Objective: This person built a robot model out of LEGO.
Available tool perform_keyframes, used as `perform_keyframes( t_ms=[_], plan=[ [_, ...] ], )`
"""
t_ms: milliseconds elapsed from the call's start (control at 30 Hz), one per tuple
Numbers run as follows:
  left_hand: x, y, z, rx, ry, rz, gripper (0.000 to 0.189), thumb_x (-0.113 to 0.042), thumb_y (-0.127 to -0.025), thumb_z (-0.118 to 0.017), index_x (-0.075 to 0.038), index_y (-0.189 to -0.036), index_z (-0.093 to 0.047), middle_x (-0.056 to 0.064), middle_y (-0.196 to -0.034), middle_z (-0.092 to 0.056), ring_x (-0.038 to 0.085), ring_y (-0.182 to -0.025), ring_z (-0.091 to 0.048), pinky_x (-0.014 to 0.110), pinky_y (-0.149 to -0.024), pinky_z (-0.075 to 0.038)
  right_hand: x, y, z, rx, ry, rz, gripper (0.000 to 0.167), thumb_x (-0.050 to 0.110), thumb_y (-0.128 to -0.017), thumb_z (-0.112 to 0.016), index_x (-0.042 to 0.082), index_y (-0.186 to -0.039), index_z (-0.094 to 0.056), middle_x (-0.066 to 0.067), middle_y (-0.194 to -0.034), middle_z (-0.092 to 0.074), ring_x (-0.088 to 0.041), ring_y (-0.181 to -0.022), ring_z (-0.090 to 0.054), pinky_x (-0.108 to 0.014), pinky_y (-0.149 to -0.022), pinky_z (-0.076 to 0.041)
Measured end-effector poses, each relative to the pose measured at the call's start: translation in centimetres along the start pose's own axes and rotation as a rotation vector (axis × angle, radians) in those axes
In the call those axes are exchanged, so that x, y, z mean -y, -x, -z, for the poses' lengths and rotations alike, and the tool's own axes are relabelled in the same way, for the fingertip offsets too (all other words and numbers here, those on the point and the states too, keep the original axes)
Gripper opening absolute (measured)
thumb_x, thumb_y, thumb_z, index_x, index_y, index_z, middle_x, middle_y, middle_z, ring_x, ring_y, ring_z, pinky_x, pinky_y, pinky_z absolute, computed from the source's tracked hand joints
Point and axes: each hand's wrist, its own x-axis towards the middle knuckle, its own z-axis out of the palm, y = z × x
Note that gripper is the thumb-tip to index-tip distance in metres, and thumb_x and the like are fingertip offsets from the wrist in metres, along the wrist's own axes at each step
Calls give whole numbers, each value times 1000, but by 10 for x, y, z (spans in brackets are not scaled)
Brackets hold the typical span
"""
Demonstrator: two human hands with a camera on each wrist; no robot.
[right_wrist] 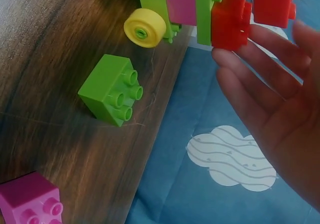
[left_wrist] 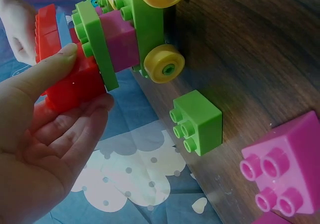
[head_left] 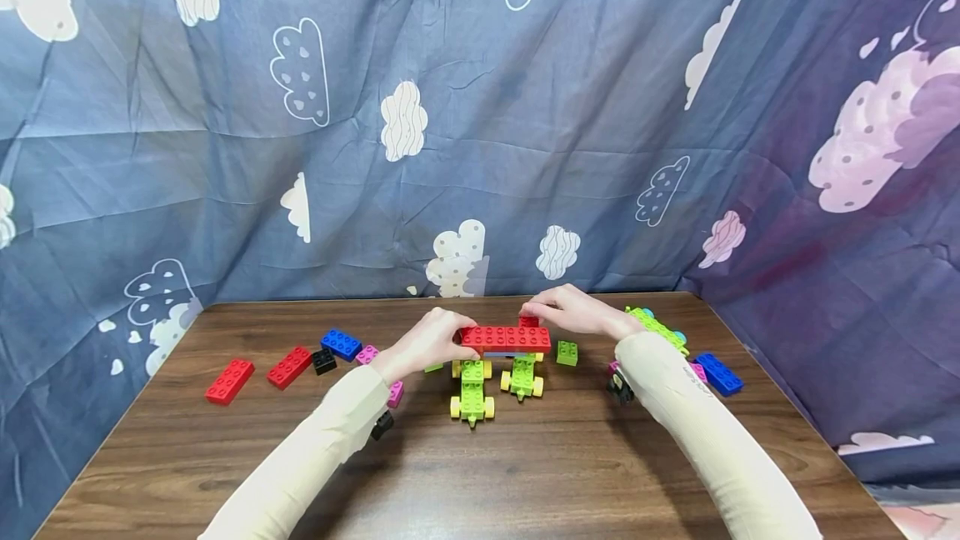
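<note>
My left hand [head_left: 429,342] grips a red brick [left_wrist: 77,86] at the left end of a structure, thumb on one side and fingers beneath it in the left wrist view. A long red brick [head_left: 506,338] spans the top, with a thin blue piece [left_wrist: 63,28] under it. Below are a green plate [left_wrist: 95,41], a pink brick [left_wrist: 119,39] and green wheeled bases [head_left: 472,398] with yellow wheels. My right hand [head_left: 572,309] is at the back right, its extended fingertips against another red brick [right_wrist: 230,21]; its thumb is near the long brick's end.
A loose green brick [head_left: 567,353] lies right of the structure. To the left are red bricks [head_left: 229,381], a blue brick [head_left: 341,344] and a black brick [head_left: 324,361]. A green wheeled piece [head_left: 658,330] and a blue brick [head_left: 720,374] lie right. Patterned cloth [head_left: 480,148] hangs behind the table.
</note>
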Motion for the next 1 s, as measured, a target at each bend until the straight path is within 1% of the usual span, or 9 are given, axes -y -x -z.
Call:
perform_keyframes(
  t_ms=[133, 200, 300, 433, 567, 700, 867, 933, 1000],
  plan=[
    [-1, 0, 0, -4, -6, -3, 27, -23, -83, -81, -9, -105, -74, -1, -86, -72, 6, -69, -51, 19, -63, -42, 3, 0, 0, 22, -31, -91, 42, 41, -106, -42, 16, -110, -75, -1, -110, -76, -12, -92, -72, -37, -92, -55],
    [-1, 1, 0, -3, -8, 1, 27, -23, -83, -81, -9, -105, -74, -1, -87, -73, 6, -69, -52, 19, -64, -42, 6, 1, 1, 37, -55, -130, 47, 44, -106, -38, 14, -113, -75, -2, -113, -75, -10, -94, -71, -39, -94, -55],
    [-1, 1, 0, -5, -6, 7, 27, -23, -83, -81, -8, -105, -74, 0, -87, -73, 6, -70, -52, 20, -65, -43, 11, 2, 1, 64, -102, -165, 53, 48, -106, -34, 12, -119, -72, -4, -118, -73, -12, -98, -70, -44, -98, -53],
    [-1, 2, 0, -8, -4, 11, 27, -24, -83, -81, -9, -105, -74, 0, -87, -73, 6, -69, -52, 20, -65, -43, 16, 3, 1, 98, -152, -181, 58, 51, -106, -30, 12, -124, -69, -6, -125, -70, -17, -108, -68, -48, -101, -51],
    [-1, 2, -1, -10, 3, 4, 27, -24, -83, -81, -8, -104, -74, 0, -86, -72, 6, -68, -52, 20, -64, -43, 16, 3, 0, 114, -162, -186, 60, 50, -107, -26, 14, -121, -72, -5, -125, -70, -18, -110, -67, -47, -102, -51],
    [-1, 2, -1, -9, 6, -1, 27, -23, -83, -81, -8, -105, -74, 0, -87, -73, 6, -69, -53, 20, -64, -44, 16, 5, 0, 122, -216, -207, 62, 50, -107, -24, 12, -120, -72, -8, -127, -69, -21, -113, -68, -48, -105, -49],
    [0, 3, -1, -10, 9, 2, 28, -23, -83, -81, -8, -106, -74, 1, -90, -73, 7, -71, -53, 21, -65, -45, 14, 9, -1, 120, -278, -237, 65, 52, -107, -24, 8, -123, -69, -11, -129, -68, -25, -117, -66, -48, -106, -48],
    [0, 3, -1, -12, 10, 4, 29, -23, -83, -81, -9, -106, -74, 0, -90, -73, 7, -72, -54, 20, -66, -45, 13, 12, -1, 112, -290, -229, 64, 50, -107, -25, 5, -126, -67, -12, -131, -66, -27, -118, -65, -48, -106, -48],
    [-1, 4, -1, -15, 5, 4, 29, -23, -83, -81, -8, -106, -74, 1, -90, -73, 7, -72, -53, 20, -66, -44, 12, 16, -2, 81, -270, -206, 60, 47, -107, -28, 4, -127, -65, -12, -130, -67, -27, -117, -66, -46, -104, -50]
  ],
)
